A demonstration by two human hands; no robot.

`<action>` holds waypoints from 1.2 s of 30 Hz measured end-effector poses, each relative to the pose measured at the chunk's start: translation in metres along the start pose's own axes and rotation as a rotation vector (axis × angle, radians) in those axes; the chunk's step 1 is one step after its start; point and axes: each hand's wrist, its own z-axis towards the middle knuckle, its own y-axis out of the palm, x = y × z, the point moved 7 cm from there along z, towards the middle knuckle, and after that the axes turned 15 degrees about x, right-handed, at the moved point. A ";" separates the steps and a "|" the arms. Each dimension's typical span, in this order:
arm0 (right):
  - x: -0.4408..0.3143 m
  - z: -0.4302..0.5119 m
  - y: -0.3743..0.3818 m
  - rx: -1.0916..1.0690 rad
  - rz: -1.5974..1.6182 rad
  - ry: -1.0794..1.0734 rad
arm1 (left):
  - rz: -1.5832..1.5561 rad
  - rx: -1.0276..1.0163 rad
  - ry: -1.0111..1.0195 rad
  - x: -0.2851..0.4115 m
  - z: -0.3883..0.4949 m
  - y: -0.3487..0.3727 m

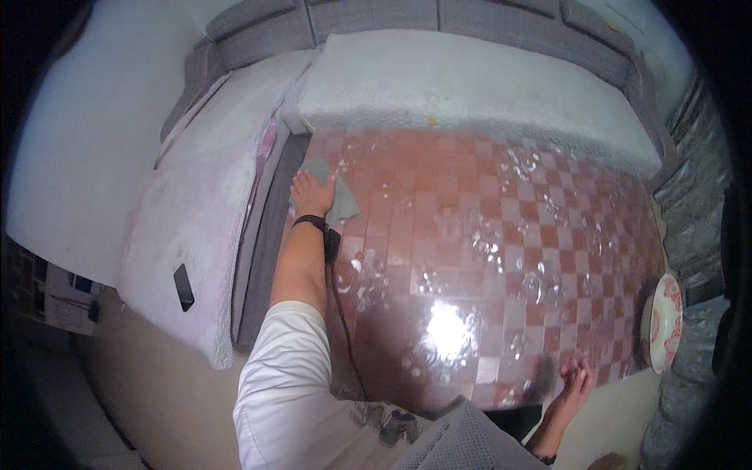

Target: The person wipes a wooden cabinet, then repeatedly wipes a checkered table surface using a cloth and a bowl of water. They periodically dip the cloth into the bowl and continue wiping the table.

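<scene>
A grey-green cloth [346, 202] lies on the far left corner of a table covered with a glossy, red-and-white checkered sheet [446, 235]. My left hand [313, 192] rests flat on the cloth, palm down, fingers spread, a black band around its wrist. Near the table's front edge, at the lower right, my right hand [576, 379] hovers or rests with its fingers slightly bent and holds nothing visible. A black cable [345, 320] runs along the left part of the table from a dark object [332, 245] beside my left forearm.
A grey sofa with pale quilted covers [470, 82] borders the table's far side and left side. A black phone [183, 287] lies on the left seat cover. At the right edge is a white basin with a red pattern [664, 323], next to a grey curtain [696, 229].
</scene>
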 end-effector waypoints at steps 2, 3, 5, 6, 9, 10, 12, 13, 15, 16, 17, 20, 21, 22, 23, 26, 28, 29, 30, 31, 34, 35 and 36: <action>0.000 -0.003 -0.003 0.037 -0.087 -0.023 | 0.012 0.023 -0.010 0.008 0.017 0.004; -0.001 -0.004 -0.003 0.022 -0.091 -0.030 | 0.014 0.033 -0.009 0.015 0.023 0.006; 0.002 -0.006 -0.006 0.071 -0.141 0.022 | -0.005 0.039 0.039 0.034 0.032 0.009; -0.001 -0.005 -0.004 0.064 -0.128 -0.007 | -0.025 0.027 0.082 0.047 0.033 0.011; -0.003 -0.006 0.002 0.078 -0.102 -0.017 | -0.054 -0.063 0.293 0.102 0.022 0.021; -0.003 -0.007 0.004 0.076 -0.116 -0.015 | -0.091 -0.052 0.403 0.132 0.014 0.022; -0.006 -0.008 0.007 0.061 -0.091 -0.038 | -0.154 -0.030 0.528 0.192 -0.012 0.025; -0.008 -0.010 0.006 0.071 -0.106 -0.031 | -0.192 -0.022 0.540 0.222 -0.026 0.026; -0.012 -0.015 0.000 0.089 -0.119 -0.018 | -0.294 -0.062 0.598 0.276 -0.059 0.026; -0.017 -0.017 -0.004 0.102 -0.128 -0.033 | -0.300 -0.084 0.631 0.301 -0.077 0.026; -0.021 -0.020 -0.009 0.111 -0.118 -0.045 | -0.302 -0.133 0.663 0.325 -0.094 0.026; -0.033 -0.029 -0.026 0.135 -0.081 -0.075 | -0.317 -0.176 0.810 0.385 -0.159 0.012; -0.036 -0.032 -0.031 0.147 -0.089 -0.087 | -0.353 -0.193 0.856 0.398 -0.184 0.005; -0.039 -0.035 -0.036 0.152 -0.081 -0.095 | -0.385 -0.207 0.913 0.409 -0.211 -0.003; -0.040 -0.037 -0.039 0.150 -0.067 -0.093 | -0.410 -0.228 0.970 0.415 -0.236 -0.011; -0.040 -0.045 -0.042 0.171 -0.129 -0.116 | -0.512 -0.298 1.166 0.410 -0.294 -0.032; -0.035 -0.051 -0.029 0.058 -0.159 -0.120 | -0.579 -0.340 1.251 0.392 -0.312 -0.043; -0.031 -0.054 -0.022 0.015 -0.177 -0.113 | -0.597 -0.323 1.230 0.379 -0.307 -0.047; -0.026 -0.058 -0.010 -0.101 -0.218 -0.098 | -0.594 -0.331 1.217 0.362 -0.298 -0.047; -0.024 -0.063 -0.002 -0.182 -0.295 -0.141 | -0.580 -0.359 1.201 0.343 -0.284 -0.044; -0.016 -0.075 0.024 -0.436 -0.563 -0.277 | -0.478 -0.351 0.855 0.264 -0.193 -0.026; -0.013 -0.079 0.030 -0.483 -0.663 -0.331 | -0.444 -0.239 0.797 0.235 -0.161 -0.026; -0.013 -0.081 0.036 -0.528 -0.722 -0.420 | -0.442 -0.187 0.659 0.197 -0.131 -0.022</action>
